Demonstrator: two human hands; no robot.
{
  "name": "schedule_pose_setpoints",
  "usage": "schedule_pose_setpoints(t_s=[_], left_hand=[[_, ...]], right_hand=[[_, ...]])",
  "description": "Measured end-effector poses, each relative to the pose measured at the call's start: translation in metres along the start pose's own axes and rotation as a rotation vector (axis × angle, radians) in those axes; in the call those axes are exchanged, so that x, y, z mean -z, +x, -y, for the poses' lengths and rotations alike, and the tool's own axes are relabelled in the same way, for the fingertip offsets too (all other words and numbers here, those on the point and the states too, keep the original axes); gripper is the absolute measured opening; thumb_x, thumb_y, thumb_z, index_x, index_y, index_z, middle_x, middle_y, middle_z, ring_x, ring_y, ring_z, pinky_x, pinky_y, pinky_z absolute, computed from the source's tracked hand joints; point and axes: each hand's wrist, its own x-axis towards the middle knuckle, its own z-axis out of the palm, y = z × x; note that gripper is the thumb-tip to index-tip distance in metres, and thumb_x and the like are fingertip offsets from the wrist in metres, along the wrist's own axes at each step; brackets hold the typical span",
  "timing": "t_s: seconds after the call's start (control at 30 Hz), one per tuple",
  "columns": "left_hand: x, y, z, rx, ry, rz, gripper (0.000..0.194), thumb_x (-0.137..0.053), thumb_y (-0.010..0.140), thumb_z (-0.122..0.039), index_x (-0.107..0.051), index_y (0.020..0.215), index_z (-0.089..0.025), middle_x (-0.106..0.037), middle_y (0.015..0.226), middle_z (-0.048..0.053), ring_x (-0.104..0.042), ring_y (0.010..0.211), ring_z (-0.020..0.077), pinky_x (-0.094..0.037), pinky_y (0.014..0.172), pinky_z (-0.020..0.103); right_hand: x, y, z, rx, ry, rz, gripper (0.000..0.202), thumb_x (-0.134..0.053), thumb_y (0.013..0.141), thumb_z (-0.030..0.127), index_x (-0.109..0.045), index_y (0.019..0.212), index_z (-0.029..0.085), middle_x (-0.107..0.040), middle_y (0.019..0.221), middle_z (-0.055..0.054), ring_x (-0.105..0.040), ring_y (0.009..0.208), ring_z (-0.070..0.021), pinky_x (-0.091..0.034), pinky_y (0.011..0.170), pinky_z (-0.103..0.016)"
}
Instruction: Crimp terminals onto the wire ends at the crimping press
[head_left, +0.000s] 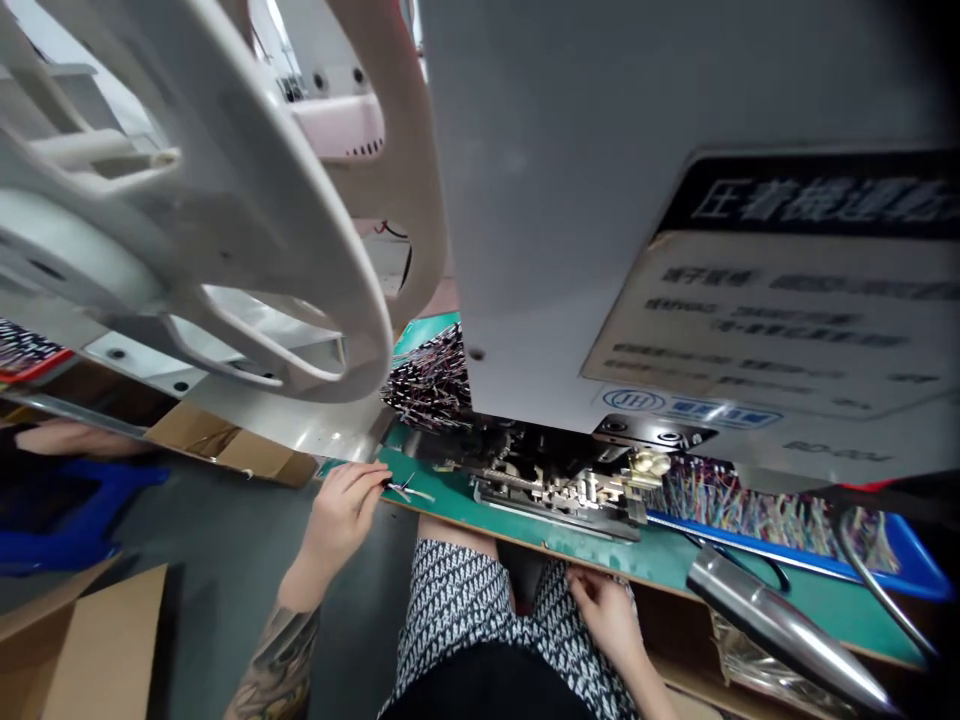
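My left hand (346, 515) is closed in a pinch on a cable (405, 490) with a black end and several thin coloured wires fanning out of it. These wires lie just over the green tabletop (450, 497), left of the metal tooling (555, 490) of a crimping machine (555, 230). Lower right, my right hand (609, 612) rests by my thigh at the table's front edge, its fingers curled. Whether anything is between those fingers is hidden.
A large white reel (352, 300) hangs at upper left. Behind the tooling lies a bundle of dark cables (431, 375). On the right stand a blue tray (919, 560) of wires and a metal tube (787, 625). A cardboard box (112, 640) and another person's arm (82, 438) are at left.
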Motion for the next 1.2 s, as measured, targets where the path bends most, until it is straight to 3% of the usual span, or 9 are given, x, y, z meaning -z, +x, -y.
schedule_pose_setpoints(t_s=[0.27,0.37,0.47,0.53,0.67,0.77,0.87,1.07,1.2], left_hand=[[-0.036,0.013,-0.024,0.083,-0.042,0.068,0.024,-0.056,0.109,-0.029,-0.079,0.109,-0.021,-0.079,0.107,0.010,-0.073,0.100,0.0273,-0.058,0.094,0.044],[-0.045,0.017,-0.036,0.065,-0.090,0.109,0.024,-0.056,0.109,-0.030,-0.078,0.109,-0.020,-0.077,0.104,0.010,-0.073,0.098,0.0259,-0.059,0.091,0.041],[-0.043,0.015,-0.044,0.051,-0.143,0.144,0.022,-0.057,0.109,-0.026,-0.078,0.109,-0.019,-0.077,0.104,0.010,-0.073,0.100,0.0256,-0.059,0.092,0.040],[-0.035,0.012,-0.048,0.043,-0.177,0.168,0.020,-0.058,0.108,-0.024,-0.078,0.109,-0.019,-0.077,0.104,0.009,-0.072,0.099,0.0247,-0.059,0.092,0.040],[-0.014,0.000,-0.052,0.039,-0.252,0.224,0.018,-0.060,0.106,-0.020,-0.077,0.112,-0.021,-0.078,0.105,0.007,-0.073,0.098,0.0214,-0.060,0.090,0.036],[-0.002,-0.008,-0.053,0.079,-0.304,0.208,0.022,-0.057,0.107,-0.018,-0.077,0.115,-0.020,-0.078,0.108,0.009,-0.074,0.101,0.0211,-0.061,0.091,0.035],[-0.002,-0.010,-0.054,0.128,-0.360,0.182,0.024,-0.055,0.108,-0.019,-0.077,0.116,-0.018,-0.078,0.108,0.010,-0.074,0.101,0.0220,-0.061,0.092,0.037],[-0.016,-0.002,-0.069,0.112,-0.489,0.280,0.023,-0.058,0.105,-0.019,-0.079,0.114,-0.019,-0.079,0.104,0.009,-0.075,0.095,0.0206,-0.062,0.086,0.035],[-0.005,0.002,-0.076,0.096,-0.574,0.361,0.021,-0.060,0.104,-0.018,-0.081,0.110,-0.021,-0.080,0.101,0.008,-0.074,0.093,0.0206,-0.061,0.084,0.035]], right_hand=[[-0.009,-0.003,0.038,0.054,0.242,0.302,0.038,-0.060,0.091,0.051,-0.081,0.085,0.019,-0.075,0.070,-0.008,-0.072,0.071,-0.0301,-0.052,0.072,-0.039],[-0.027,-0.007,0.080,0.063,0.412,0.388,0.047,-0.061,0.097,0.056,-0.081,0.109,0.016,-0.077,0.081,-0.008,-0.070,0.070,-0.0248,-0.055,0.068,-0.036],[-0.053,-0.007,0.138,0.007,0.824,0.586,0.075,-0.079,0.084,0.068,-0.068,0.141,0.019,-0.076,0.125,-0.015,-0.074,0.088,-0.0264,-0.058,0.059,-0.032],[-0.070,-0.003,0.176,-0.164,1.171,0.717,0.082,-0.091,0.072,0.067,-0.071,0.134,0.018,-0.077,0.120,-0.015,-0.075,0.088,-0.0267,-0.057,0.054,-0.029],[-0.089,0.001,0.220,-0.233,1.262,0.717,0.059,-0.088,0.078,0.066,-0.077,0.101,0.013,-0.074,0.076,-0.004,-0.059,0.053,-0.0099,-0.041,0.044,-0.018],[-0.088,-0.002,0.220,-0.238,1.247,0.737,0.057,-0.093,0.073,0.064,-0.078,0.088,0.011,-0.066,0.059,0.000,-0.049,0.043,-0.0071,-0.033,0.038,-0.018],[-0.078,-0.003,0.211,-0.235,1.234,0.722,0.062,-0.089,0.077,0.068,-0.079,0.094,0.010,-0.069,0.059,-0.001,-0.047,0.039,-0.0070,-0.029,0.034,-0.018],[-0.070,-0.004,0.210,-0.264,1.269,0.631,0.060,-0.083,0.083,0.070,-0.076,0.097,0.011,-0.072,0.071,-0.003,-0.051,0.046,-0.0068,-0.032,0.036,-0.016],[-0.063,-0.012,0.204,-0.260,1.257,0.546,0.059,-0.081,0.084,0.069,-0.076,0.096,0.012,-0.066,0.062,0.001,-0.044,0.041,-0.0053,-0.028,0.035,-0.016]])
